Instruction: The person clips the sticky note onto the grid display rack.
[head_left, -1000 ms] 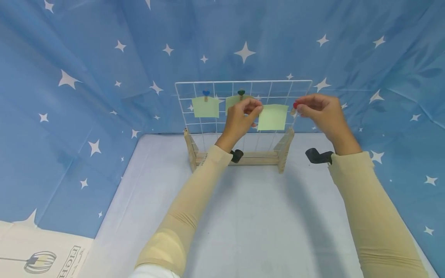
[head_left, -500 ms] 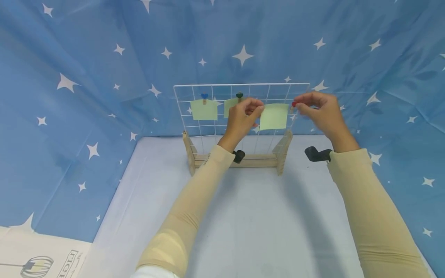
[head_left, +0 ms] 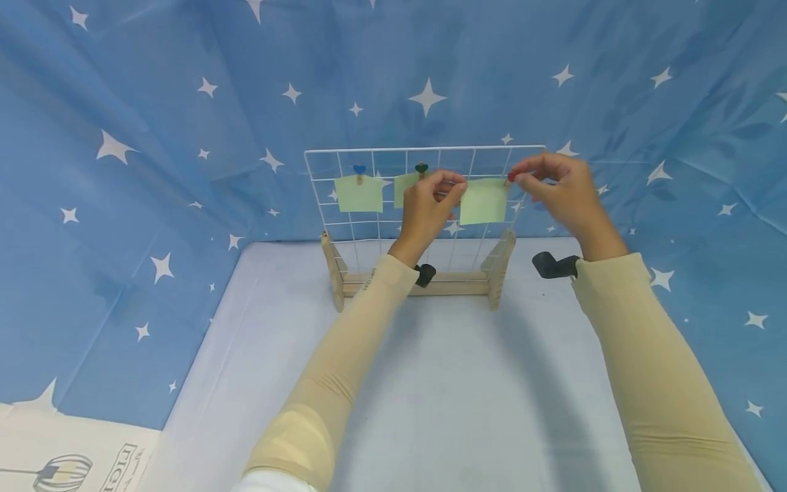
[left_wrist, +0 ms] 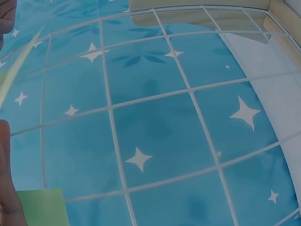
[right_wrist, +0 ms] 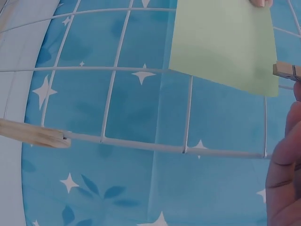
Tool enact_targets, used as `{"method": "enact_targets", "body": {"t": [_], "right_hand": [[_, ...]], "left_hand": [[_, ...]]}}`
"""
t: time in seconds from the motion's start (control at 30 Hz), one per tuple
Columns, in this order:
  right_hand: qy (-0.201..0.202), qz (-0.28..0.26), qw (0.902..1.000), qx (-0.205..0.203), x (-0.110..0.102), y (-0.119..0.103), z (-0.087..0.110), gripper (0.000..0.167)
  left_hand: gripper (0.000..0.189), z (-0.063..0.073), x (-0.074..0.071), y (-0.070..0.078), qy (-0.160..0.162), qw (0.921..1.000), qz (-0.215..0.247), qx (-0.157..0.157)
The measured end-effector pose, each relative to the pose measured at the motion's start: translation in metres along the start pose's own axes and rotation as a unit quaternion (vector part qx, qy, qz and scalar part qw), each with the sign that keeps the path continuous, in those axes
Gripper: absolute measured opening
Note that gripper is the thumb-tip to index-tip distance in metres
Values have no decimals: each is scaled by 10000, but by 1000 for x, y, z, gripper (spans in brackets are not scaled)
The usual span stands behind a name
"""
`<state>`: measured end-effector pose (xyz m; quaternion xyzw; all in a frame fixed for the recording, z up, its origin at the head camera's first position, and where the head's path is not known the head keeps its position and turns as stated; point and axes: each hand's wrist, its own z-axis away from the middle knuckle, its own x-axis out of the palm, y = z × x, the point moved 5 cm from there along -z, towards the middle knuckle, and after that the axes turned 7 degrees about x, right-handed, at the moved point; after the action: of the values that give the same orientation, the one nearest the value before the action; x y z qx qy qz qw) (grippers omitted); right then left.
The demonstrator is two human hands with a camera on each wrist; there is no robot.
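Note:
A pale green paper note (head_left: 483, 202) lies against the right part of a white wire grid (head_left: 430, 148). My left hand (head_left: 428, 213) pinches its upper left corner. With thumb and fingers my right hand (head_left: 564, 195) pinches a small wooden clothespin with a red top (head_left: 512, 176). In the right wrist view the tip of the clothespin (right_wrist: 285, 70) meets the note's edge; whether it grips the paper I cannot tell. A second green note (head_left: 359, 195) hangs left under a blue heart clothespin (head_left: 359, 169). A third note (head_left: 404, 186), partly behind my left hand, hangs under a dark green heart clothespin (head_left: 421, 167).
The grid stands upright in a wooden base (head_left: 439, 288) on a white-covered table (head_left: 443, 383). Behind it hangs a blue cloth (head_left: 295, 61) with white stars. A printed cream-coloured sheet (head_left: 80, 451) lies at the lower left.
My right hand has moved left with the red clothespin, from beside the note to its upper right corner. The note has risen slightly; my left hand keeps its pinch.

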<state>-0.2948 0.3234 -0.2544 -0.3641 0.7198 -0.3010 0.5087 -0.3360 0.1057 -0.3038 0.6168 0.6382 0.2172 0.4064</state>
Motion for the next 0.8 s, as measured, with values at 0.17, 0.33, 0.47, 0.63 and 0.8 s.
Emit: {"method": "enact_targets", "body": {"t": [0.17, 0.33, 0.47, 0.63, 0.8], "right_hand": [[203, -129, 9997, -34, 4, -6, -4, 19], [301, -403, 9981, -344, 10, -12, -9, 17], [356, -738, 9954, -491, 13, -15, -13, 9], [558, -652, 9951, -482, 14, -17, -13, 11], [554, -208, 9974, -420, 20, -22, -14, 17]], "left_hand": [[18, 0, 0, 0, 200, 9998, -38, -41], [16, 0, 0, 0, 430, 9991, -42, 50], [15, -1, 2, 1, 534, 9984, -60, 154], [16, -2, 4, 3, 565, 9980, -176, 224], [15, -4, 5, 2, 605, 9973, -325, 277]]}}
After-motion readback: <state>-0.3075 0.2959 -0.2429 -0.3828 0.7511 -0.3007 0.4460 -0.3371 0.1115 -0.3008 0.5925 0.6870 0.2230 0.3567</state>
